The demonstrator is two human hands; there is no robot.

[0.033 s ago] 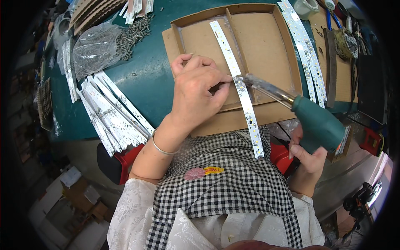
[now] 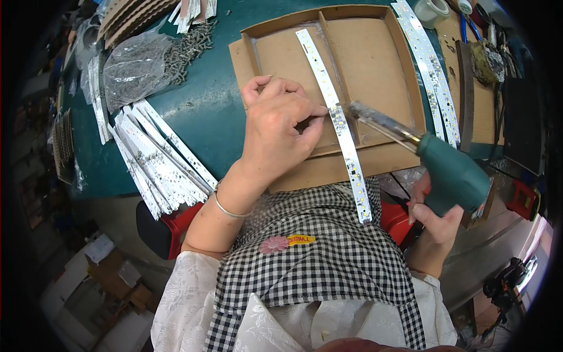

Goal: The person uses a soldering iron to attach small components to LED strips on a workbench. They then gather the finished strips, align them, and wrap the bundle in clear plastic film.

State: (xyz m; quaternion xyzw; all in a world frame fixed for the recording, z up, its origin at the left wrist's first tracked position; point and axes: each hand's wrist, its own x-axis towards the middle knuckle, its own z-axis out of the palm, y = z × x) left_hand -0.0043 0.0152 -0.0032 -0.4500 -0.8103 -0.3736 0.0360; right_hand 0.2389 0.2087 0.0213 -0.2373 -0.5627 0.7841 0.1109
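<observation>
A long white LED strip (image 2: 346,145) lies slanted across a shallow cardboard tray (image 2: 375,70), its near end sticking out past the tray's front edge. My left hand (image 2: 278,120) is closed in a pinch, thumb and forefinger meeting at the left edge of the strip's middle joint. Whatever is between those fingertips is too small to make out. My right hand (image 2: 437,214) grips a green soldering gun (image 2: 451,176) from below, its fingers partly hidden behind the body. The gun's metal tip points left and stands just right of the joint, apart from the strip.
Several LED strips lie piled (image 2: 158,161) at the left. Behind them are a clear plastic bag (image 2: 135,67) and heaped small metal parts (image 2: 187,50). More strips (image 2: 431,76) lie right of the tray, near a dark curved bar (image 2: 465,97) and a white tub (image 2: 431,12).
The soldering gun has drawn back slightly to the right, its tip leaving the strip's joint. My left hand stays in place.
</observation>
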